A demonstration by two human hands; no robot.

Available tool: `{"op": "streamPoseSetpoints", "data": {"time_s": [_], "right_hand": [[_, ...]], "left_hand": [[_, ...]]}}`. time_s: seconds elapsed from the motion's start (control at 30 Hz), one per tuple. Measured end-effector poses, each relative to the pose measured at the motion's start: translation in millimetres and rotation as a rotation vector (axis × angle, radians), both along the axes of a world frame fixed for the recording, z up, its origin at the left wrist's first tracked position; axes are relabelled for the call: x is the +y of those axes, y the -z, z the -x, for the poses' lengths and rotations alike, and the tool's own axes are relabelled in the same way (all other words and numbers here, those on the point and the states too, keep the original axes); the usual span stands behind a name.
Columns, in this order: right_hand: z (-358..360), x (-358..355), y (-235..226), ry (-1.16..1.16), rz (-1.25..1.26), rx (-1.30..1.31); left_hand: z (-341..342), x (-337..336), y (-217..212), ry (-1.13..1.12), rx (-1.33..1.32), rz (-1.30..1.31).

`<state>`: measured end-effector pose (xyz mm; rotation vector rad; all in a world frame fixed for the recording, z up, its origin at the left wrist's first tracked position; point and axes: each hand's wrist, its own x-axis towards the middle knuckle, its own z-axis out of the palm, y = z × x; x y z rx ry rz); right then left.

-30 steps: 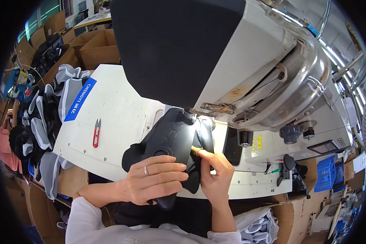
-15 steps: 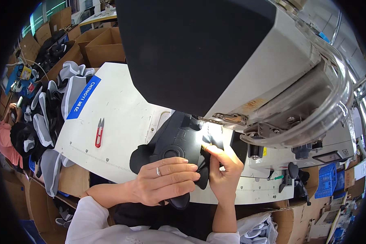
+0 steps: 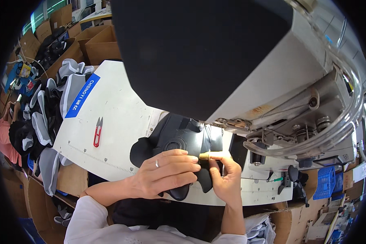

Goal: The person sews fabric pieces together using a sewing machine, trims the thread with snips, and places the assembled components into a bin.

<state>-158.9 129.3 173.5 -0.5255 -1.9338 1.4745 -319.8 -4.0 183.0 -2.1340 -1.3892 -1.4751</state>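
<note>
A black padded fabric piece, with a round raised ring on it, lies bunched under the head of a sewing machine. My left hand, wearing a ring, lies over its near part, fingers together and curled over the material; the thumb is hidden. Beside those fingertips, my right hand has its thumb and index finger closed at the piece's right edge. A yellowish cover sits at the right index fingertip. The lamp brightens a shiny black strip by the needle area, which the machine head partly hides.
Red-handled thread snips lie on the white table, left of the work. Grey and black padded pieces pile up beyond its left edge. An open carton of grey pieces stands below right. Another person's arm and pink clothing show far left.
My right hand has shifted slightly down, its index finger now pointing left toward my left fingertips. The strip by the needle lies more exposed. My left hand stays nearly in place.
</note>
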Motion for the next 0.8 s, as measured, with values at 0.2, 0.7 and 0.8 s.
{"op": "streamPoseSetpoints", "data": {"time_s": [0.2,0.7,0.8], "right_hand": [[-10,9,-10,-0.063,-0.442,-0.09],[-15,27,-18,-0.131,-0.685,-0.295],[-19,39,-8,-0.113,-0.716,-0.386]], "left_hand": [[-1,-3,4,-0.004,-0.192,-0.009],[4,-1,1,0.01,-0.075,0.008],[6,4,4,0.015,-0.078,0.015]]}}
